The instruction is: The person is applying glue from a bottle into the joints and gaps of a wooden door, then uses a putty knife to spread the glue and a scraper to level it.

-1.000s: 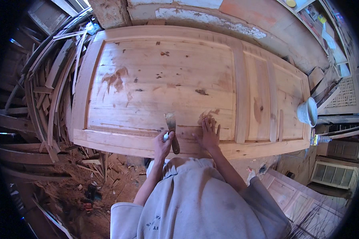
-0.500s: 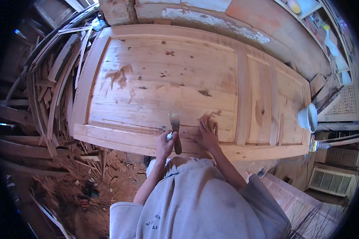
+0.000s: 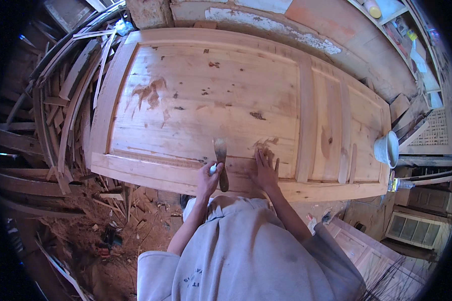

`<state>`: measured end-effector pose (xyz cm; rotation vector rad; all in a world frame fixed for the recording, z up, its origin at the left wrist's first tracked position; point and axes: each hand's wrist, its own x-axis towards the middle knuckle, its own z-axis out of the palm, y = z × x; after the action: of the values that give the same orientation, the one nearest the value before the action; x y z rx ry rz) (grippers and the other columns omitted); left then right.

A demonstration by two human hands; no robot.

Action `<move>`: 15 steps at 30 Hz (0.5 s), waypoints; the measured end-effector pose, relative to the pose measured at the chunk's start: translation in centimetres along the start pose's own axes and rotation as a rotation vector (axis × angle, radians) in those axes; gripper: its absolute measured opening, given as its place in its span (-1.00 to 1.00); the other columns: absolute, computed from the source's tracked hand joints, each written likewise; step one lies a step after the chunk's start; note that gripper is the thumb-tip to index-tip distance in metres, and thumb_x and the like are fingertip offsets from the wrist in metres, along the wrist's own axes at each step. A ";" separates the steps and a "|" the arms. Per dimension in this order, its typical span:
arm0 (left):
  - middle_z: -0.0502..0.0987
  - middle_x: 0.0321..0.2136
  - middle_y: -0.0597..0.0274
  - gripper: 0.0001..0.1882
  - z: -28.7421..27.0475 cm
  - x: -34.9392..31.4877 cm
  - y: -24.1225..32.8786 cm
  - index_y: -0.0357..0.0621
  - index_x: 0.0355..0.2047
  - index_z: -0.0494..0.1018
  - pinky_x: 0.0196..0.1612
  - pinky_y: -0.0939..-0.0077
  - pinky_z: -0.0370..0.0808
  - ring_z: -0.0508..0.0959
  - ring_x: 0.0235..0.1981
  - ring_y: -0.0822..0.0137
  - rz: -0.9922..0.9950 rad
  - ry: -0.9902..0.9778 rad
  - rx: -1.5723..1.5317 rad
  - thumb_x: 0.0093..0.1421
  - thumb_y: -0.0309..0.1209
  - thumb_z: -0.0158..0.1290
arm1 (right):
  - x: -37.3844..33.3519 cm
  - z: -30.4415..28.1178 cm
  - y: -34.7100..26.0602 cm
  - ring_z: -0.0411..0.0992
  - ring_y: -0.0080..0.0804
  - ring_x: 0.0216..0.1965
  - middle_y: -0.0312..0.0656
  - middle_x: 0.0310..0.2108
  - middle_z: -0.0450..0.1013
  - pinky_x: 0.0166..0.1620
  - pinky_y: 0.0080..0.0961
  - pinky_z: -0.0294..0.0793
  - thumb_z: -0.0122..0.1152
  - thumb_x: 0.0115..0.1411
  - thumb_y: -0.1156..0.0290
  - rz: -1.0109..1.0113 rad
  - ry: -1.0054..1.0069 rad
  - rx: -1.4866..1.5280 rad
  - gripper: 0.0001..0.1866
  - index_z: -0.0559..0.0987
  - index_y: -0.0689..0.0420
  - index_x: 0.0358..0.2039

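Over the near edge of the wooden door (image 3: 186, 120), the left hand (image 3: 209, 178) wraps round a scraper (image 3: 220, 148). The right hand (image 3: 264, 170) lies on the door by a brown smear (image 3: 271, 142), fingers spread, gripping nothing. Soft, flat fingers should work best.

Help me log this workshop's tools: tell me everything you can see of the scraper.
The scraper has a flat, stained, metal-looking blade, widening toward its end, and a dark handle, possibly wooden. The left hand grips it near its middle, blade pointing forward, over the near part of the wooden door. Whether it touches the door is unclear.
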<state>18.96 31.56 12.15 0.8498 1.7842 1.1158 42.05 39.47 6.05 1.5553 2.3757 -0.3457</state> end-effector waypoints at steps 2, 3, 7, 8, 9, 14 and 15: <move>0.40 -0.66 0.21 -0.65 0.1 0.2 -0.4 -0.31 -0.36 0.51 -0.48 0.43 0.31 0.34 -0.57 0.47 0.018 0.002 -0.014 0.24 -0.18 0.11 | 0.1 0.0 0.3 -0.30 -0.08 0.44 -0.28 0.44 -0.20 0.36 0.18 -0.41 -0.04 0.12 -0.35 -0.024 0.064 -0.028 0.00 -0.09 -0.06 0.41; 0.40 -0.66 0.19 -0.64 0.0 0.5 -0.8 -0.31 -0.37 0.51 -0.48 0.42 0.31 0.34 -0.57 0.46 0.017 0.015 -0.052 0.24 -0.17 0.11 | 0.3 0.0 0.4 -0.29 -0.08 0.44 -0.24 0.44 -0.20 0.36 0.17 -0.39 -0.05 0.13 -0.35 -0.048 0.125 -0.054 0.01 -0.08 -0.03 0.40; 0.38 -0.67 0.19 -0.62 0.7 0.6 -2.3 -0.31 -0.39 0.50 -0.49 0.41 0.30 0.34 -0.58 0.44 0.002 -0.008 -0.057 0.24 -0.16 0.10 | 2.8 1.0 1.7 -0.30 -0.10 0.44 -0.17 0.44 -0.21 0.37 0.11 -0.37 -0.06 0.12 -0.38 -0.015 0.201 -0.174 0.04 -0.07 0.04 0.40; 0.36 -0.68 0.20 -0.62 0.4 0.3 -2.3 -0.31 -0.42 0.48 -0.50 0.41 0.29 0.33 -0.58 0.44 -0.006 -0.006 -0.054 0.24 -0.16 0.10 | 2.9 -0.3 1.3 -0.31 -0.11 0.44 -0.15 0.44 -0.23 0.38 0.09 -0.38 -0.05 0.10 -0.39 0.062 0.086 -0.028 0.06 -0.08 0.05 0.40; 0.36 -0.68 0.20 -0.62 0.1 0.0 -2.3 -0.31 -0.42 0.48 -0.50 0.41 0.29 0.33 -0.58 0.44 -0.011 0.002 -0.050 0.24 -0.16 0.10 | 2.9 -1.3 0.7 -0.32 -0.12 0.45 -0.13 0.44 -0.25 0.38 0.06 -0.38 -0.04 0.09 -0.40 0.139 -0.031 0.118 0.08 -0.09 0.07 0.40; 0.36 -0.67 0.27 -0.63 0.2 0.5 -2.2 -0.28 -0.44 0.47 -0.49 0.45 0.28 0.30 -0.56 0.50 -0.040 -0.009 -0.137 0.25 -0.16 0.11 | 2.8 -0.3 -1.8 -0.29 -0.08 0.44 -0.10 0.43 -0.22 0.37 0.10 -0.31 0.00 0.06 -0.41 0.058 0.064 0.057 0.11 -0.06 0.13 0.39; 0.36 -0.67 0.27 -0.63 0.0 0.2 -2.5 -0.28 -0.44 0.47 -0.49 0.45 0.28 0.30 -0.56 0.50 -0.043 -0.003 -0.134 0.25 -0.16 0.11 | 2.3 -0.5 -2.5 -0.25 -0.04 0.43 -0.05 0.42 -0.18 0.35 0.15 -0.24 0.00 0.05 -0.41 0.014 0.110 0.041 0.13 -0.04 0.18 0.38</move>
<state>18.59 30.78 9.84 0.7293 1.6963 1.1907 38.83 40.64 5.80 1.6487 2.4532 -0.3151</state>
